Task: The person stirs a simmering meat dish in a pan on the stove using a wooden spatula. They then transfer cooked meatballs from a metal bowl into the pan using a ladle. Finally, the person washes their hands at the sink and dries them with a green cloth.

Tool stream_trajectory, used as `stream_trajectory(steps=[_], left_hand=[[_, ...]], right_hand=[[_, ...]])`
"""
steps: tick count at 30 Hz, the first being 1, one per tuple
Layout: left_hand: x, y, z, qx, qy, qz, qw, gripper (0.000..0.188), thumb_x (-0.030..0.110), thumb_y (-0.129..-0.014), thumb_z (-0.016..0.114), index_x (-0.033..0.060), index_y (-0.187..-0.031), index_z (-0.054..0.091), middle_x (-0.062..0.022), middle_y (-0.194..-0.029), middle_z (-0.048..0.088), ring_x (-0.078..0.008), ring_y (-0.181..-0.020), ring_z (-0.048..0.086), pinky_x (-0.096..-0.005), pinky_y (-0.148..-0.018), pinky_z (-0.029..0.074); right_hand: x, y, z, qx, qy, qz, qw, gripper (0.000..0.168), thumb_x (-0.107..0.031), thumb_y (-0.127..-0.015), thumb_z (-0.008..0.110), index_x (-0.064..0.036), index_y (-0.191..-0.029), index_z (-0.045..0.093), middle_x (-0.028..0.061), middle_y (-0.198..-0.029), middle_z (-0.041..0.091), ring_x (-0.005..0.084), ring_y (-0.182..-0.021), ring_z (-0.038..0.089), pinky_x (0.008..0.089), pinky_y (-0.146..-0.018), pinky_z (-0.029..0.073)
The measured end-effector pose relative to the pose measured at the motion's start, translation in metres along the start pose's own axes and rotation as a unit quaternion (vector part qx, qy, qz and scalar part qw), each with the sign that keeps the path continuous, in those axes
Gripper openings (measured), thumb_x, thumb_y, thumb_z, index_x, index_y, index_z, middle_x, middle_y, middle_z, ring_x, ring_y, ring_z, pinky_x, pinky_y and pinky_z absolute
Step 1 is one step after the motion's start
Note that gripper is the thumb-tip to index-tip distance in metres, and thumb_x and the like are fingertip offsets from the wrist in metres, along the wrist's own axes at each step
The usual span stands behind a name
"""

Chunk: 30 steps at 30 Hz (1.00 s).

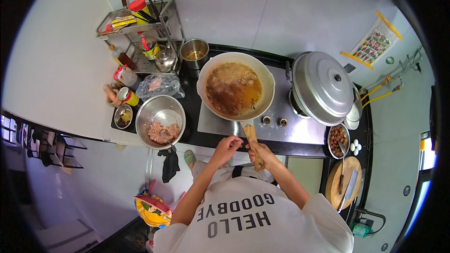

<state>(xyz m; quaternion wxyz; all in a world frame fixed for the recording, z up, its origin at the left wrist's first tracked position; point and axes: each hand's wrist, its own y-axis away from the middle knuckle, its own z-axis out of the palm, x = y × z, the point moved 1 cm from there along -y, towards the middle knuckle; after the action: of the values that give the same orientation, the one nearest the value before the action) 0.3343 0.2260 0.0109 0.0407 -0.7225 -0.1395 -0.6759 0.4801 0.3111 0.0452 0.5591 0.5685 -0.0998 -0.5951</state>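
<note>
A pale wok-style pan sits over the left burner of the gas hob. Brown, oily liquid with foamy, crumbly bits covers its bottom. My right hand grips the pan's wooden handle, which points toward my body. Just left of the handle, my left hand hangs at the counter edge with curled fingers, and I see nothing in it. To the left stands a steel bowl of minced meat, with a utensil resting in the meat.
A large lidded aluminium pot occupies the right burner. Beyond it are a bowl of browned cubes, several eggs and a round chopping board bearing a cleaver. A metal rack and small steel pot stand back left.
</note>
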Motion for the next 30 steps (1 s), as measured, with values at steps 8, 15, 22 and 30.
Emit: stream_trajectory(steps=[8,15,22,30], left_hand=[[-0.003,0.0,0.004,-0.027,-0.02,-0.034,0.999,0.02,0.018,-0.085,0.053,0.001,-0.094,0.058,-0.0096,-0.084,0.064,-0.0173,-0.076,0.061,-0.0274,-0.066,0.047],[0.008,0.004,0.0,-0.02,-0.01,-0.069,0.997,0.018,0.014,-0.085,0.052,-0.0004,-0.094,0.058,-0.0099,-0.084,0.064,-0.0168,-0.077,0.062,-0.0271,-0.067,0.047],[0.0,0.004,-0.001,-0.023,-0.001,-0.033,0.999,0.017,0.013,-0.085,0.051,-0.0003,-0.095,0.058,-0.0096,-0.084,0.064,-0.0167,-0.079,0.062,-0.0272,-0.069,0.047],[-0.001,0.01,-0.002,-0.013,-0.011,-0.039,0.999,0.016,0.011,-0.085,0.052,-0.0003,-0.094,0.058,-0.0095,-0.084,0.064,-0.0165,-0.079,0.062,-0.0278,-0.07,0.047]], right_hand=[[-0.001,0.002,0.002,-0.012,-0.019,-0.009,1.0,0.036,-0.04,-0.086,0.054,-0.005,-0.088,0.049,-0.0003,-0.058,0.043,0.0095,-0.047,0.042,0.0212,-0.042,0.036],[-0.02,0.023,0.018,-0.02,-0.086,0.014,0.996,0.029,-0.032,-0.085,0.057,-0.005,-0.086,0.048,-0.0019,-0.057,0.04,0.007,-0.047,0.038,0.0188,-0.042,0.033],[-0.019,0.031,0.02,-0.049,-0.083,0.014,0.995,0.023,-0.028,-0.086,0.057,-0.007,-0.079,0.048,-0.0037,-0.056,0.038,0.005,-0.045,0.036,0.0185,-0.041,0.031],[-0.02,0.032,0.024,-0.037,-0.039,-0.021,0.998,0.017,-0.024,-0.086,0.058,-0.009,-0.081,0.05,-0.0043,-0.058,0.041,0.005,-0.045,0.038,0.0187,-0.041,0.032]])
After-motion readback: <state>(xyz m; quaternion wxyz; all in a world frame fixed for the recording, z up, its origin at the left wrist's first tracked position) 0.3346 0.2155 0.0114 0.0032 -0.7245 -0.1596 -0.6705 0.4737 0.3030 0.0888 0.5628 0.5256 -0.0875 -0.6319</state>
